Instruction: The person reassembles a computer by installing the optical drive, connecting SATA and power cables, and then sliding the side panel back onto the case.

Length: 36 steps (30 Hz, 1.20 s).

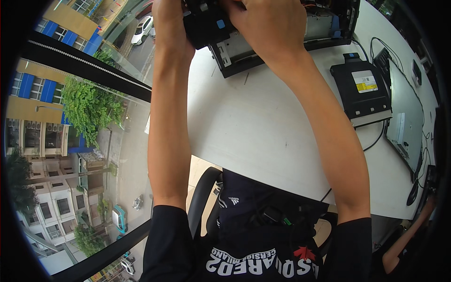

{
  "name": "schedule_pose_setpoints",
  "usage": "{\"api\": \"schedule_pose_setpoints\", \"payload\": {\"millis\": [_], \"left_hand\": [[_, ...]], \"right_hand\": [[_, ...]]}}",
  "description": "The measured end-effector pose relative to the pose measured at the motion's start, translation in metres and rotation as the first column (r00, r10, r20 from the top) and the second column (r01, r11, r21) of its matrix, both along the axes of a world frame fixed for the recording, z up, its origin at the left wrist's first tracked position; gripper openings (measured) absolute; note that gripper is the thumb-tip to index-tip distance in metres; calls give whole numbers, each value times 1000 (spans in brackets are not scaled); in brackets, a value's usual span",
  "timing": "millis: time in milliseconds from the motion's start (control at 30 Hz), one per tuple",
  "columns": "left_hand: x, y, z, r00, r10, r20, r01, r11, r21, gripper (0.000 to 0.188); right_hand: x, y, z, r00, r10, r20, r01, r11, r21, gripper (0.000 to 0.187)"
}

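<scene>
At the top edge, an opened black desktop computer case (pixel 256 63) lies on the white table, its metal inside showing. My left hand (pixel 170 26) is closed against the side of a black plastic part with a blue tab (pixel 204 28) at the case's left end. Most of its fingers are hidden by that part. Over the case, my right hand (pixel 272 23) is bent inward, thumb against or close to the black part. Its other fingers are cut off or hidden, so what they grip cannot be made out.
To the right lies a black disc drive unit (pixel 359 89) with a white and yellow label. Beyond it are a flat grey metal panel (pixel 406 120) and loose black cables (pixel 413 192). Another person's arm (pixel 406 237) shows at lower right. A window (pixel 89 164) overlooks a street at left.
</scene>
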<state>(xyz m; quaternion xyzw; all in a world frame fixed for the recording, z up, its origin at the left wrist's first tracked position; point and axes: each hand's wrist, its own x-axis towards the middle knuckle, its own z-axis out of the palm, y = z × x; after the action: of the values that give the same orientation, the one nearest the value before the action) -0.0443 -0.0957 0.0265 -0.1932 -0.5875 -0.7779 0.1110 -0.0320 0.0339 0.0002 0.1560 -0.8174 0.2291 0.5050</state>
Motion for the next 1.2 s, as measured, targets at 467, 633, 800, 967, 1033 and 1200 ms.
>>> {"api": "schedule_pose_setpoints", "payload": {"millis": [467, 633, 800, 967, 1033, 1200], "left_hand": [[-2, -1, 0, 999, -29, 24, 28, 999, 17, 57], [-1, -1, 0, 999, 23, -23, -24, 998, -50, 53], [-4, 0, -3, 998, -2, -70, 1, 1000, -15, 53], [-15, -5, -12, 989, -39, -143, 41, 999, 11, 54], [-14, -4, -13, 989, -11, -146, 8, 1000, -17, 55], [-14, -7, -12, 993, -29, -119, 28, 1000, -6, 54]], "right_hand": [[3, -2, -1, 998, -57, -7, 57, 995, 79, 6], [3, -6, 1, 994, -95, 51, 90, 991, 101, 6], [5, -8, 3, 995, -72, 71, 72, 997, 3, 10], [6, -10, 4, 995, -55, 87, 59, 997, -45, 14], [6, -8, 4, 995, -59, 83, 62, 998, -30, 13], [5, -7, 3, 994, -95, 63, 95, 995, 3, 12]]}}
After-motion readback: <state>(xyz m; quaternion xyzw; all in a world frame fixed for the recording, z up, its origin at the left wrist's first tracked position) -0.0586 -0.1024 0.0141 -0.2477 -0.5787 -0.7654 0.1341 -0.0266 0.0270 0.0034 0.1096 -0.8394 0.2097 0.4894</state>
